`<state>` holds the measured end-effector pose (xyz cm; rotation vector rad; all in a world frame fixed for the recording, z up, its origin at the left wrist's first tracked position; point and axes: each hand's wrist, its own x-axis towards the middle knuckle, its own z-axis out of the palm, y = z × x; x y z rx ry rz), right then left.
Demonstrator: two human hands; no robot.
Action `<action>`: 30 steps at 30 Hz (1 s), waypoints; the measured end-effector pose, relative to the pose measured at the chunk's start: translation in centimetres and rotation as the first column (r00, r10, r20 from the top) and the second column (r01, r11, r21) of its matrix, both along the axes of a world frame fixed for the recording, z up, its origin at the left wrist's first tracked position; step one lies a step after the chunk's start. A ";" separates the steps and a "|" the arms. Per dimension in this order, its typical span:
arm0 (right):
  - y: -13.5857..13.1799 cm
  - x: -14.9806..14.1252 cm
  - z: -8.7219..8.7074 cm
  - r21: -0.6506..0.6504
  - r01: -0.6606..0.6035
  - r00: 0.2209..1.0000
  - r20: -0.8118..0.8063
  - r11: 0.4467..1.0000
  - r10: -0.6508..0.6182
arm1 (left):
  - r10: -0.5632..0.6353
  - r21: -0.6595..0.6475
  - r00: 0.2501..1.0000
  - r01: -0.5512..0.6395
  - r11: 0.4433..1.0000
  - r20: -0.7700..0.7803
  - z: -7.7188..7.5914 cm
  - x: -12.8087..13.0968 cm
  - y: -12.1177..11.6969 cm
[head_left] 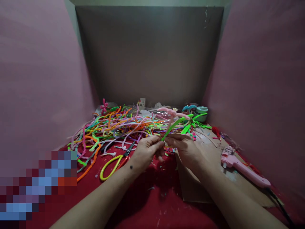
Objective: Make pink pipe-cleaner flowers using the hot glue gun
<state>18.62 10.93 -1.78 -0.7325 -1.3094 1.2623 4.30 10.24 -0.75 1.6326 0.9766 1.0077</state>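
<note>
Our two hands (147, 151) (184, 148) pinch the green stem of the pink fuzzy flower (170, 114), above the desk (152, 197); it looks light and bendable, so we should grip this stem, not petals.

Cardboard (198, 187): on the cloth (152, 206)
Glue gun (247, 173): on the cardboard, near its right edge
Scissors (123, 156): left of the cardboard
Pipe-cleaner pile (126, 127): left of the cardboard, towards the back
Lidded tub (201, 115): behind the cardboard

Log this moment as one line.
left hand: pinching green stem | right hand: at same stem | pink flower: above hands | scissors: on red cloth
</note>
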 end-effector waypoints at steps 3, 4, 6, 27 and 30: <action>0.4 0.4 -0.4 -0.013 -0.027 1.000 0.001 1.000 0.027 | -0.049 -0.081 0.996 0.055 0.995 0.074 0.7 0.0 0.0; 0.6 0.5 -0.5 -0.023 -0.039 0.999 0.009 0.999 0.039 | -0.054 -0.090 0.994 0.062 0.994 0.092 0.7 0.0 0.0; 0.8 0.8 -0.6 -0.034 -0.055 0.998 0.019 0.998 0.056 | -0.082 -0.105 0.990 0.094 0.990 0.116 0.6 -0.2 0.0; -0.4 0.1 0.1 -0.006 0.009 1.000 0.028 1.000 -0.008 | 0.008 -0.059 0.996 -0.002 0.998 0.093 0.2 -0.6 0.6; -0.3 0.1 0.4 -0.023 -0.052 0.999 -0.012 0.998 0.051 | -0.044 -0.162 0.967 0.087 0.983 0.253 0.3 -0.8 0.8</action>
